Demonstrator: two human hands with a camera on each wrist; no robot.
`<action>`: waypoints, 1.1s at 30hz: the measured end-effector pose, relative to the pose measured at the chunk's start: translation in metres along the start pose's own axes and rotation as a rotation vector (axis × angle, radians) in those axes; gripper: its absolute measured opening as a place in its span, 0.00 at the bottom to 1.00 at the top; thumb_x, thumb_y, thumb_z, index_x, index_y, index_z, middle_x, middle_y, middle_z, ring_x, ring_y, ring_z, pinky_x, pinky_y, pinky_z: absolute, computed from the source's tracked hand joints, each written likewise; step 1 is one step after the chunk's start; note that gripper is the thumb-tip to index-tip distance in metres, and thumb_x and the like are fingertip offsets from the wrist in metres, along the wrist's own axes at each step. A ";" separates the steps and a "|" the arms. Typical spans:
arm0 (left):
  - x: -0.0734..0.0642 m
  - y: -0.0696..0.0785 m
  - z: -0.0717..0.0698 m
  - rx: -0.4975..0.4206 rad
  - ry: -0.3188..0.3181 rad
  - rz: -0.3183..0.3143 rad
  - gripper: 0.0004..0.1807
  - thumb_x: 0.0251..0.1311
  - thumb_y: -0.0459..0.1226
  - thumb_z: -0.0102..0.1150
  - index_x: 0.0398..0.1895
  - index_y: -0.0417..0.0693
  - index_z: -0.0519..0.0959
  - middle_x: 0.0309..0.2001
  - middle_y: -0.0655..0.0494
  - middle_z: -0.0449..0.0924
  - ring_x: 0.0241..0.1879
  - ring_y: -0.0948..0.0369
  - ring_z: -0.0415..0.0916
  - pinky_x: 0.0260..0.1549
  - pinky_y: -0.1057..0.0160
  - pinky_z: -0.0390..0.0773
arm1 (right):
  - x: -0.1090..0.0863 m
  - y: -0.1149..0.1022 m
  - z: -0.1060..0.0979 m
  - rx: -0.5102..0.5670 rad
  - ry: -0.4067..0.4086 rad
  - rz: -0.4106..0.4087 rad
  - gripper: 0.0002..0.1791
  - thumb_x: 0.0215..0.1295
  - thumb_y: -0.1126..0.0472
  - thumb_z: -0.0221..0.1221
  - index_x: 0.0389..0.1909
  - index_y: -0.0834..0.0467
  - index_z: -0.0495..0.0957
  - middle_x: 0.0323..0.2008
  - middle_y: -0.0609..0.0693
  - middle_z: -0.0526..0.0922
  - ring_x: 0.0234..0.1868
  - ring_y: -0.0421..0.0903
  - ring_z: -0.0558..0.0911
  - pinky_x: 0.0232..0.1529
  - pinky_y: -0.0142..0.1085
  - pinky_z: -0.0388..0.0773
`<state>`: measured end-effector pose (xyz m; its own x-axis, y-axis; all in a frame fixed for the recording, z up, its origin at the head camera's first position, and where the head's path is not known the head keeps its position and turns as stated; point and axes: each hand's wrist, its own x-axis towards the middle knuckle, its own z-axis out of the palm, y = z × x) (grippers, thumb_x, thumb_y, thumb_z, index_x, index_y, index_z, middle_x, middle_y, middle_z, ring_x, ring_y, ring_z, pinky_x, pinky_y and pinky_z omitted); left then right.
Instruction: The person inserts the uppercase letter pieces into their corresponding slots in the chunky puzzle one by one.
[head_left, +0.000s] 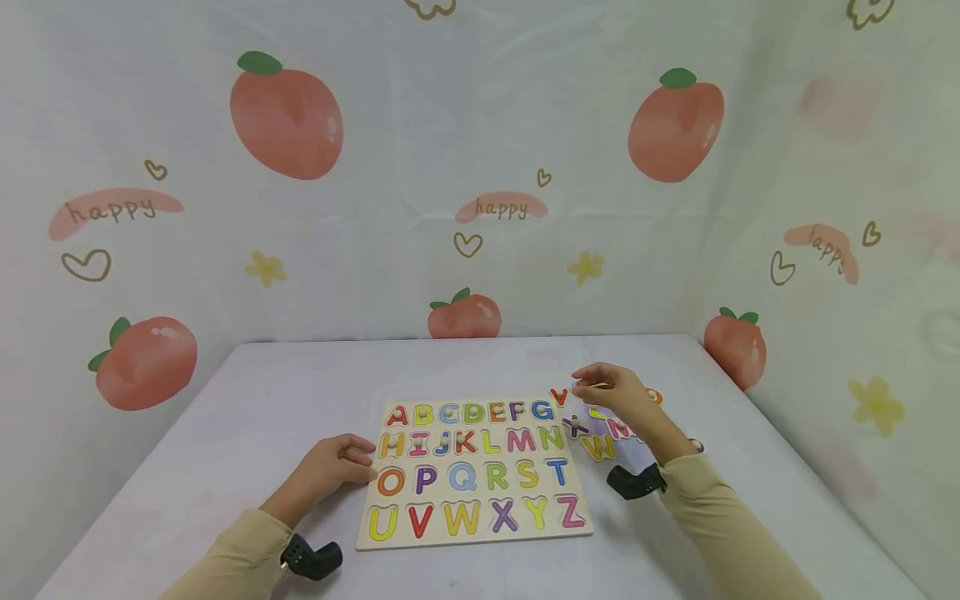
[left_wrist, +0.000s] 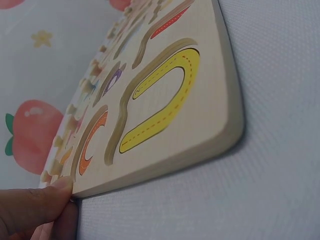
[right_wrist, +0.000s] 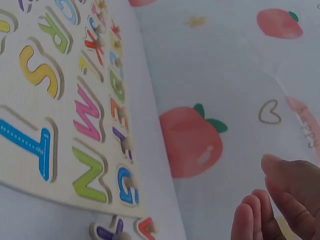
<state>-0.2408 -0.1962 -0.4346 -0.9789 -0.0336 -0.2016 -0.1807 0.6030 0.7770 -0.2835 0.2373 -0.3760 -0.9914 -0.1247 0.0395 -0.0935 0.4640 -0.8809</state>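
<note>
- Left hand [head_left: 333,467] pinches the board [left_wrist: 212,112], clear only in left-wrist view.
- Right hand [head_left: 613,390] narrowly parted; cannot tell if holding anything.
- Knobbed letters [head_left: 473,415] A–K sit inset.

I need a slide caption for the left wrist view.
A left hand touches a wooden alphabet puzzle board beside its orange O recess.

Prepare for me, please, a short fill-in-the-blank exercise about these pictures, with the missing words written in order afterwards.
1. In the head view, the person's left hand touches the pale wooden alphabet board along its ____ edge.
2. The blue wooden letter at the right end of the board's top row is ____.
3. The loose purple wooden letter beside the board is ____.
4. On the white cloth backdrop, the printed reddish fruits have ____ leaves.

Missing words: left; G; X; green.
</note>
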 end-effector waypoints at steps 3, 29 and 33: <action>0.001 0.000 0.000 -0.002 -0.002 -0.001 0.25 0.47 0.37 0.73 0.49 0.39 0.78 0.34 0.53 0.81 0.37 0.58 0.75 0.38 0.60 0.75 | -0.004 0.011 -0.012 0.017 0.030 0.039 0.25 0.65 0.54 0.62 0.57 0.64 0.73 0.50 0.58 0.79 0.51 0.56 0.79 0.54 0.45 0.76; 0.003 -0.004 0.003 -0.010 0.012 0.012 0.25 0.46 0.35 0.73 0.49 0.38 0.78 0.34 0.53 0.80 0.35 0.59 0.74 0.34 0.63 0.75 | 0.028 0.069 -0.015 -0.124 0.038 0.156 0.23 0.61 0.57 0.64 0.54 0.64 0.76 0.47 0.58 0.80 0.41 0.44 0.78 0.39 0.30 0.73; 0.003 -0.004 0.002 -0.011 0.015 0.009 0.24 0.46 0.35 0.73 0.49 0.38 0.78 0.34 0.53 0.80 0.35 0.59 0.74 0.35 0.63 0.75 | 0.031 0.070 -0.012 -0.164 0.040 0.191 0.20 0.59 0.59 0.65 0.50 0.64 0.79 0.40 0.54 0.81 0.37 0.43 0.76 0.36 0.31 0.72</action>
<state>-0.2425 -0.1968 -0.4396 -0.9818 -0.0401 -0.1857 -0.1728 0.5947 0.7852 -0.3223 0.2767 -0.4306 -0.9950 0.0124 -0.0987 0.0856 0.6119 -0.7863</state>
